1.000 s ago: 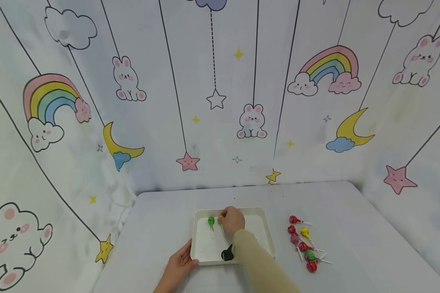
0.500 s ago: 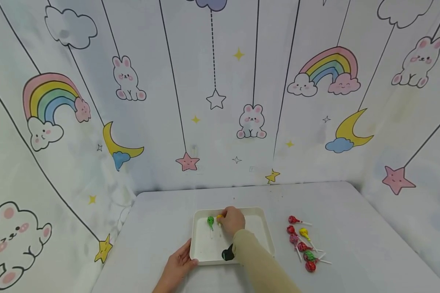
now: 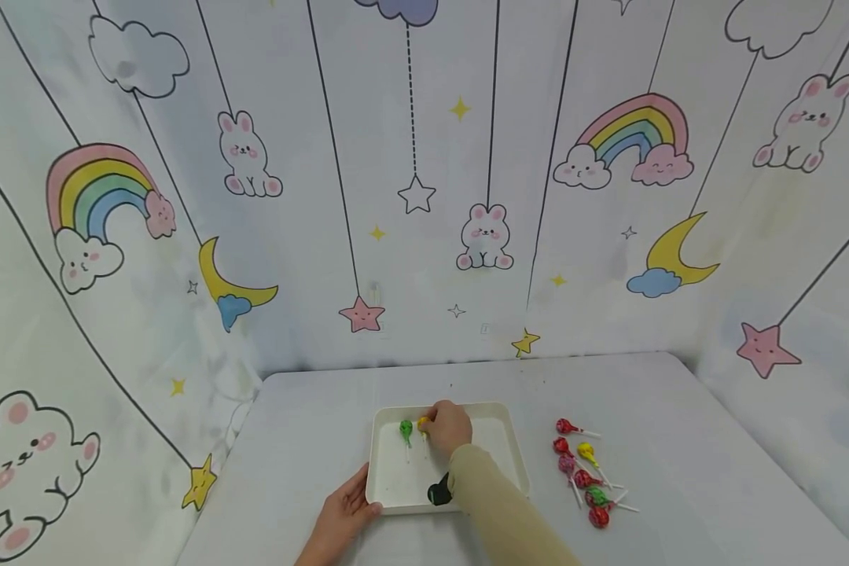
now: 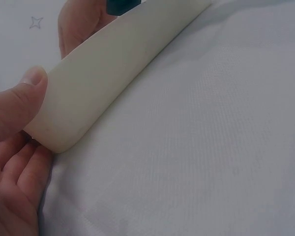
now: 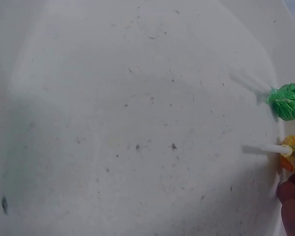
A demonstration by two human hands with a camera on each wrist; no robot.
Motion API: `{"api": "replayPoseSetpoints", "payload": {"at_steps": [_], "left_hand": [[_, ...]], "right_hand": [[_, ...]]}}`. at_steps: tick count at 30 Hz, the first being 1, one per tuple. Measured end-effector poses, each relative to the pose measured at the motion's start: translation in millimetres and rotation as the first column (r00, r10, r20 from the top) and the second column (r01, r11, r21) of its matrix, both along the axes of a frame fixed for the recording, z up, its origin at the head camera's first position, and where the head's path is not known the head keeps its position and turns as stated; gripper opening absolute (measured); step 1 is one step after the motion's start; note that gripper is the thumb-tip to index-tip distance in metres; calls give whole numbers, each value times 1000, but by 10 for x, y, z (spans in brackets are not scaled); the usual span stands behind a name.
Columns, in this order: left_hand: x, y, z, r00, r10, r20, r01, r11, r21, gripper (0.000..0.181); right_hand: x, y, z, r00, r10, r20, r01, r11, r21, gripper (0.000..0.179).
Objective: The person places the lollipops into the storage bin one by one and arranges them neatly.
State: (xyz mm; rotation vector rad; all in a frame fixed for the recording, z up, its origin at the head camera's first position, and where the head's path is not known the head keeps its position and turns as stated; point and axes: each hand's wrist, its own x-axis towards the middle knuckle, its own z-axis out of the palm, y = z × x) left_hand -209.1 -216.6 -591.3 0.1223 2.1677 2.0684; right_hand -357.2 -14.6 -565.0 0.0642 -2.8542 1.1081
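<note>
A shallow white tray (image 3: 396,491) stands on the table, and my left hand (image 3: 343,511) holds its near left corner. In the left wrist view the thumb (image 4: 29,96) presses the outer wall while the fingers curl at the lower edge. Over the tray's far side my right hand (image 3: 450,426) pinches a yellow-orange lollipop (image 5: 287,155) by its wrapped head, its white stick pointing toward the near side. A green lollipop (image 3: 406,429) lies just left of it, apart from the hand. My right palm is hidden from the head view.
Right of the tray lies a loose group of lollipops: several red ones (image 3: 564,426), a pink one (image 3: 567,464), a yellow one (image 3: 586,452) and a green one (image 3: 595,495). A patterned white curtain (image 3: 311,330) stands behind the table (image 3: 311,424).
The yellow lollipop's stick has swung to lie nearly parallel with the green one's. Both hands have stayed in about the same place.
</note>
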Motion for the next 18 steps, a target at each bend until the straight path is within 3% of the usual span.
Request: {"api": "replayPoseSetpoints", "payload": {"at_steps": [10, 18], "left_hand": [[-7, 0, -26, 1000, 0, 3, 0, 1000, 21, 83], [-12, -13, -37, 1000, -5, -15, 5, 1000, 7, 81]], "right_hand": [[-22, 19, -14, 1000, 27, -11, -27, 1000, 15, 12], [14, 54, 77, 999, 47, -21, -47, 999, 8, 12]]}}
